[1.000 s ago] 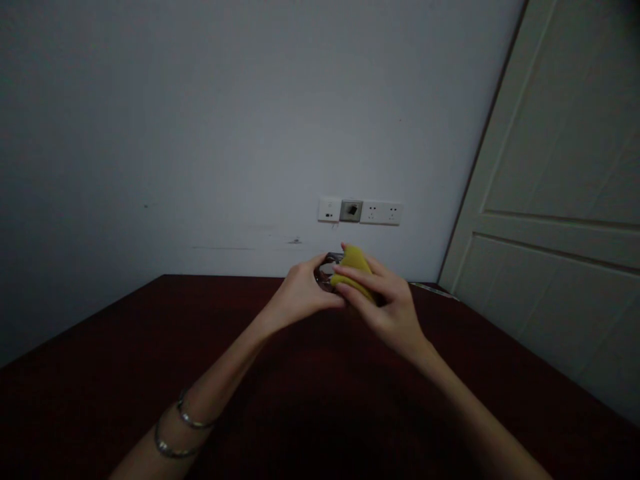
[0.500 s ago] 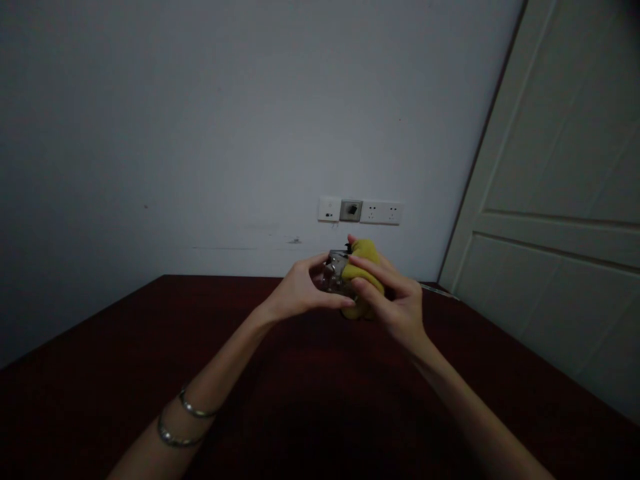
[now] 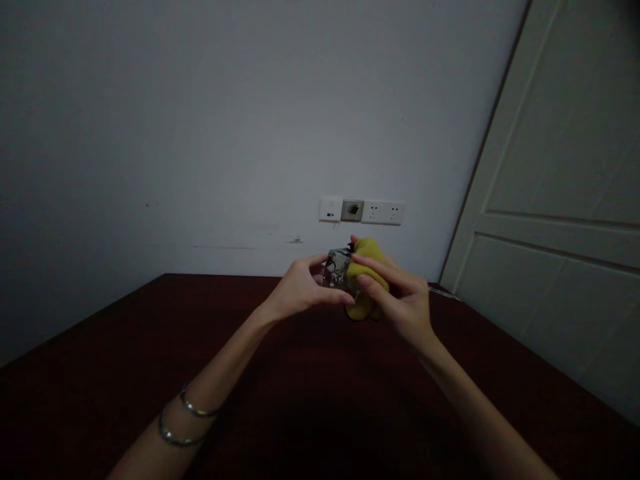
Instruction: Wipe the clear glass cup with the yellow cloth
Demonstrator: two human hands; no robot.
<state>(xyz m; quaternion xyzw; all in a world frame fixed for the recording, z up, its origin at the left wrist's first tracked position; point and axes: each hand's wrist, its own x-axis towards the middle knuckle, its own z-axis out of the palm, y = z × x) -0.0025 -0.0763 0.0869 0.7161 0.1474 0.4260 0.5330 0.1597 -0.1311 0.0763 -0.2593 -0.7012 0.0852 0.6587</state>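
Note:
My left hand (image 3: 303, 287) is closed on a clear, faceted glass object (image 3: 337, 268), thumb below and fingers above and behind. Its exact kind is hard to make out in the dim light. A yellow cloth (image 3: 367, 305) is bunched in my right hand (image 3: 403, 297), whose thumb and fingers press it against the glass's right side. The cloth covers that part of the glass. A small dark bit shows at the upper edge where cloth and glass meet. Both hands are raised above the table.
Below lies a dark red table (image 3: 210, 313), its far edge near the pale wall (image 3: 240, 133). A row of sockets (image 3: 383, 213) is set in the wall behind my hands. At right stands a light panelled door (image 3: 560, 200). A thin pale strip (image 3: 445, 293) lies along the table's right edge.
My right hand and the yellow cloth have shifted slightly right, uncovering a little more of the glass. My left hand keeps nearly the same place and hold.

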